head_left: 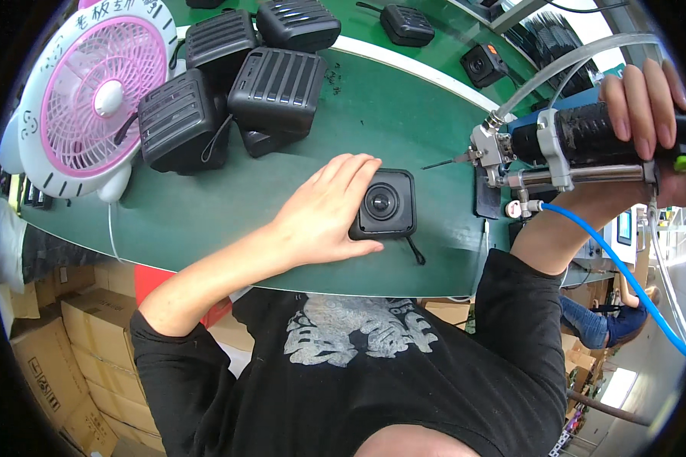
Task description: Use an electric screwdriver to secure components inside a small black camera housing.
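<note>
A small square black speaker (389, 204) lies on the green tabletop, its round cone facing up and a short strap hanging from its near right corner. My left hand (324, 209) grips its left side, fingers along the far edge and thumb at the near edge. To the right, my right hand (648, 110) wraps its fingers over the black barrel of a glue dispenser (568, 137); the palm is partly hidden behind it. The dispenser has metal fittings and a thin needle (438, 164), which points left, apart from the speaker and just beyond its right edge.
Several black ribbed speakers (278, 87) are piled at the far left beside a pink and white fan (107, 99). More stand behind a white rail (427, 72). A blue hose (610, 240) runs from the dispenser. Cardboard boxes (99, 335) stand at left; another person (617, 320) is at far right.
</note>
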